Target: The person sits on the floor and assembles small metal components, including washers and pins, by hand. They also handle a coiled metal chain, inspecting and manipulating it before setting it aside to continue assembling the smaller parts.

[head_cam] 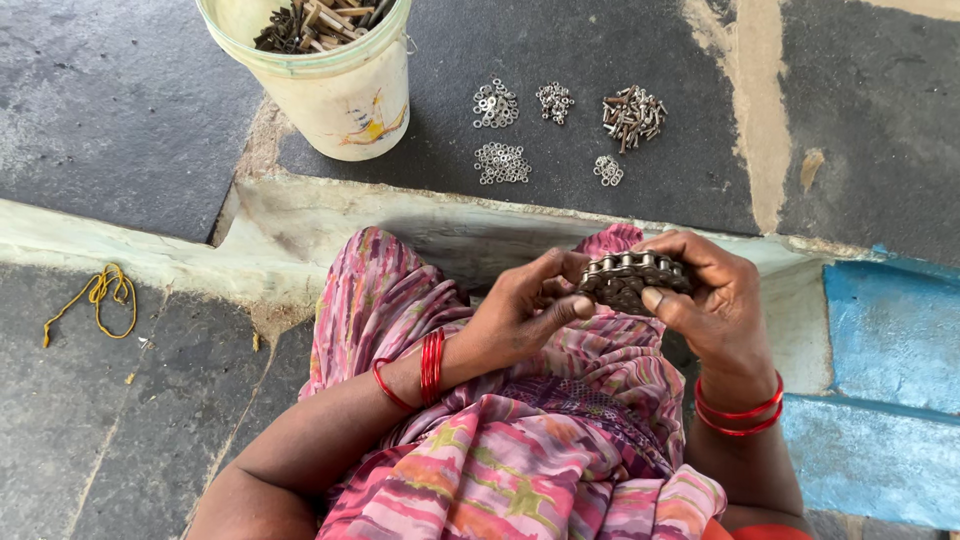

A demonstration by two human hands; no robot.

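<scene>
Both hands meet over the lap on a short length of roller chain (pixel 632 279), folded back on itself into a compact bundle. The right hand (pixel 712 300) wraps it from the far side, fingers curled over the top and the thumb pressed against its near face, so that grip is closed on the chain. The left hand (pixel 525 308) comes in from the other end, thumb and fingertips pinching the bundle's edge. To my eye the sensible way to work here is to let the right hand carry the chain steady while the left does the fine picking at one link, keeping it above the patterned pink cloth (pixel 520 450) so anything that slips falls into the lap and not onto the floor. The chain looks dull grey steel, dark between the plates, its rollers showing as a row of rounded bumps along the top. Beyond the knees, on the dark stone floor (pixel 700 150), sit small sorted heaps: washers (pixel 496 104), tiny nuts (pixel 554 100), rusty pins (pixel 633 116). A pale plastic bucket (pixel 340 90) of metal parts stands left of them.
</scene>
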